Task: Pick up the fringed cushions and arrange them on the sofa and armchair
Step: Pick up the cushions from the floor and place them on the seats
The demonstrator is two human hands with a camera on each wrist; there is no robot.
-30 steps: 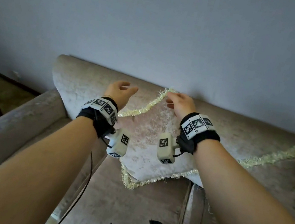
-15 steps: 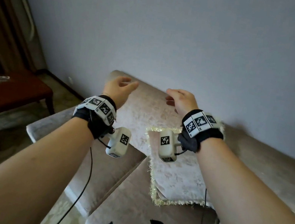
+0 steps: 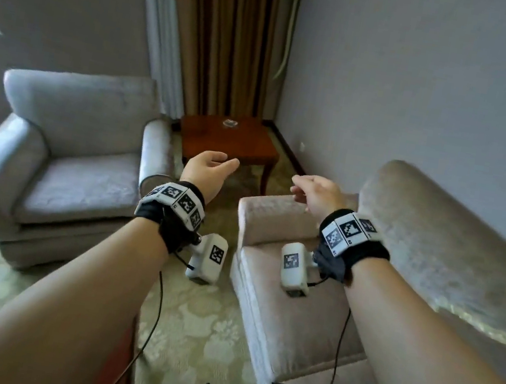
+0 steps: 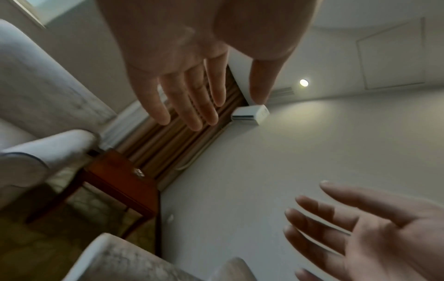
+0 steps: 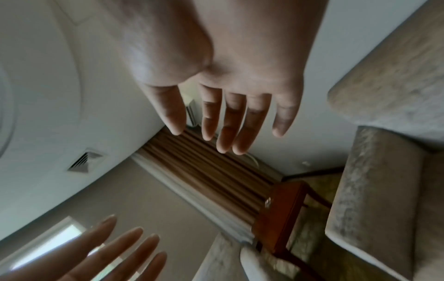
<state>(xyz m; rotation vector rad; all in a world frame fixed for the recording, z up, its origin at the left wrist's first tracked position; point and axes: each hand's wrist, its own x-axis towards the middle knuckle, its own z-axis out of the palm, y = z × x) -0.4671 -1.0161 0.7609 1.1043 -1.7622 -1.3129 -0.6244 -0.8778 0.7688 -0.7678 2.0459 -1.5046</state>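
Observation:
My left hand (image 3: 221,161) and right hand (image 3: 304,185) hover side by side in the air, palms facing each other, fingers relaxed and holding nothing. The left hangs over the gap between the grey armchair (image 3: 66,160) and the beige sofa (image 3: 435,256); the right hangs above the sofa's armrest (image 3: 274,215). The armchair's seat carries no cushion. A blurred strip of pale gold fringe (image 3: 486,330) shows on the sofa at the far right. In the left wrist view the left hand (image 4: 228,108) is spread and bare. The right hand (image 5: 204,136) looks the same in the right wrist view.
A dark wooden side table (image 3: 229,144) with a small glass dish (image 3: 230,122) stands in the corner between armchair and sofa. Brown curtains (image 3: 224,36) hang behind it. Patterned carpet (image 3: 195,326) lies between the two seats. A reddish wooden edge (image 3: 115,366) shows at bottom left.
The view has swung left from the sofa back to the armchair corner. My right hand let go of the cushion's fringe, and the cushion has almost left the view.

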